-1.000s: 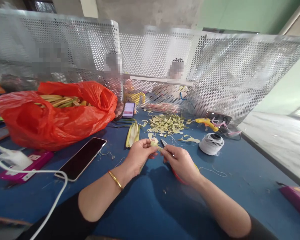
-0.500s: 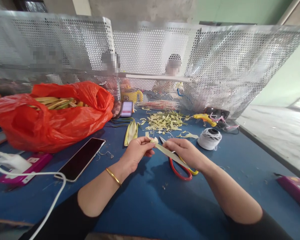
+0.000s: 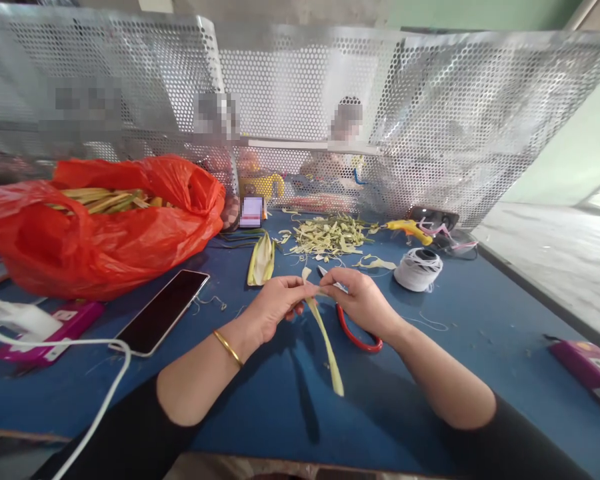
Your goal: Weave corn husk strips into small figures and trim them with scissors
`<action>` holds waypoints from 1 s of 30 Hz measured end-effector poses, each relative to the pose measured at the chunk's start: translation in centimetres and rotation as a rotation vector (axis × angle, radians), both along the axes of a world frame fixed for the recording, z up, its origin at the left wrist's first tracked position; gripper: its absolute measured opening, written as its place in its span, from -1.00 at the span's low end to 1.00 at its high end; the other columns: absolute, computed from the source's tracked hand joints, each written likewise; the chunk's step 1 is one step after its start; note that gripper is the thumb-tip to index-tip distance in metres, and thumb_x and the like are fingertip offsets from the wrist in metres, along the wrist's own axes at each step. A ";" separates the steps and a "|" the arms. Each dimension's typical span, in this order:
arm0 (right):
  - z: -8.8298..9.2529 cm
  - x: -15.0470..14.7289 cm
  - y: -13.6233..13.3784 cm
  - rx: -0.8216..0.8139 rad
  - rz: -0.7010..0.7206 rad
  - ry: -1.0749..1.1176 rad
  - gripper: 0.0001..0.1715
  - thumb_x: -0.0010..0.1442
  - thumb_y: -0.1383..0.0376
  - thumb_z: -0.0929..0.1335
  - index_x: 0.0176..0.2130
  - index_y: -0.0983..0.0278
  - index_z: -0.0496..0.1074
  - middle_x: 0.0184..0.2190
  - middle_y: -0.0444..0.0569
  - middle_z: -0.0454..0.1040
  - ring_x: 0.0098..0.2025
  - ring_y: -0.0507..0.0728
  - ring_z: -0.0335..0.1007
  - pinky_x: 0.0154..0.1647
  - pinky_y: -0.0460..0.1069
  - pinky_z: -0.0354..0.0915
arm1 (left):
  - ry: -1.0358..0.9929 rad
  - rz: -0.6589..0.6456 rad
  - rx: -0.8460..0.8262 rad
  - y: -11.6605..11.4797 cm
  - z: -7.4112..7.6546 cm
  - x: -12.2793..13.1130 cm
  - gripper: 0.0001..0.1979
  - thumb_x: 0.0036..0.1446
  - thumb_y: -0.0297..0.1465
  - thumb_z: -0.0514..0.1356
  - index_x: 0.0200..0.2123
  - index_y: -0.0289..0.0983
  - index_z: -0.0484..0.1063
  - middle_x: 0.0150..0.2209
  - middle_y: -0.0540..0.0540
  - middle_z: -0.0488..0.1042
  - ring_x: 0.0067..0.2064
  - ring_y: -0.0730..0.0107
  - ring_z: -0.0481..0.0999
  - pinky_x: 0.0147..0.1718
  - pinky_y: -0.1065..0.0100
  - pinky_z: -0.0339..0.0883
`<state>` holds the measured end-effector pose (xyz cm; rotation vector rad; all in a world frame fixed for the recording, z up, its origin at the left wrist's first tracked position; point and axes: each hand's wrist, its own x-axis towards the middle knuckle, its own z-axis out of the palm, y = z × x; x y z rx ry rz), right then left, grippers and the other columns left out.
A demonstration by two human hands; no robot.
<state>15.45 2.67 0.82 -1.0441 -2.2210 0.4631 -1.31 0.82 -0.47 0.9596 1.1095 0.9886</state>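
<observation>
My left hand (image 3: 280, 303), with a gold bangle at the wrist, pinches a long pale green husk strip (image 3: 325, 337). Its lower end hangs towards me over the table, and a short end sticks up beyond the fingers. My right hand (image 3: 357, 297) is closed, its fingertips meeting the left ones at the top of the strip and pinching a pale end there. Scissors with a red handle (image 3: 353, 333) are under the right hand, partly covered by it. Past the hands lies a cupped piece of husk (image 3: 261, 260).
A heap of husk scraps (image 3: 330, 237) lies at the back, beside a yellow glue gun (image 3: 409, 231) and a white thread spool (image 3: 418, 270). On the left are a red plastic bag (image 3: 130, 247), a phone (image 3: 163, 312) and a purple power strip (image 3: 75, 327). A perforated metal screen (image 3: 300, 87) stands behind.
The strip has swung from lying across under my right hand to hanging down towards me. My right fingers have come in to meet the left fingertips. The view has shifted slightly.
</observation>
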 end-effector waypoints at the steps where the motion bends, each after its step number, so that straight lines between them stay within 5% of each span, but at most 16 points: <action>1: -0.1 0.0 0.1 0.028 -0.010 -0.026 -0.81 0.19 0.39 0.27 -0.47 0.24 0.34 -0.50 -0.13 0.46 -0.39 0.04 0.34 -0.32 -0.08 0.20 | 0.008 0.008 0.009 0.0 0.0 0.0 -0.73 -0.23 -0.27 0.38 -0.58 -0.31 0.39 -0.63 0.01 0.41 -0.67 0.65 0.19 -0.71 0.52 -0.14; 8: -0.1 0.5 0.1 0.064 -0.090 -0.096 -0.82 0.15 0.43 0.23 -0.46 0.23 0.28 -0.55 -0.16 0.38 -0.45 0.03 0.25 -0.37 -0.09 0.14 | 0.045 -0.004 -0.016 0.1 0.2 0.0 -0.83 -0.24 -0.35 0.32 -0.60 -0.31 0.40 -0.66 -0.01 0.41 -0.70 0.67 0.09 -0.70 0.50 -0.26; 15: 0.6 0.4 0.0 -0.404 -0.036 0.078 -0.59 0.26 0.11 0.22 -0.43 0.27 0.47 -0.44 -0.09 0.51 -0.36 0.07 0.36 -0.28 -0.05 0.20 | 0.021 -0.109 0.043 -0.1 0.3 0.0 -0.65 -0.07 -0.12 0.27 -0.49 -0.34 0.51 -0.54 -0.12 0.51 -0.67 0.62 0.18 -0.69 0.47 -0.16; 19: 0.0 -0.5 -0.4 -0.618 0.034 0.303 -0.53 0.21 0.00 0.26 -0.49 0.29 0.44 -0.58 -0.13 0.45 -0.47 0.05 0.31 -0.32 -0.04 0.20 | 0.072 -0.203 0.093 -0.3 0.2 0.1 -0.66 -0.04 -0.14 0.25 -0.48 -0.34 0.54 -0.51 -0.12 0.52 -0.64 0.59 0.23 -0.68 0.46 -0.12; 24: -1.3 -1.5 -0.6 -0.621 -0.080 0.589 -0.60 -0.02 0.03 0.42 -0.58 0.28 0.34 -0.66 -0.20 0.30 -0.55 -0.01 0.18 -0.44 -0.05 0.13 | 0.168 -0.187 0.138 -0.5 0.0 0.5 -0.71 -0.06 -0.19 0.28 -0.62 -0.30 0.48 -0.60 -0.04 0.46 -0.65 0.60 0.18 -0.66 0.46 -0.09; 30: -2.0 -1.6 -0.4 -0.551 -0.186 0.614 -0.69 -0.01 0.11 0.38 -0.56 0.27 0.32 -0.57 -0.17 0.32 -0.53 -0.01 0.14 -0.52 -0.07 0.09 | 0.204 -0.225 0.167 -0.8 -0.2 0.9 -0.76 -0.07 -0.27 0.28 -0.65 -0.29 0.47 -0.64 -0.04 0.46 -0.65 0.58 0.21 -0.62 0.45 0.02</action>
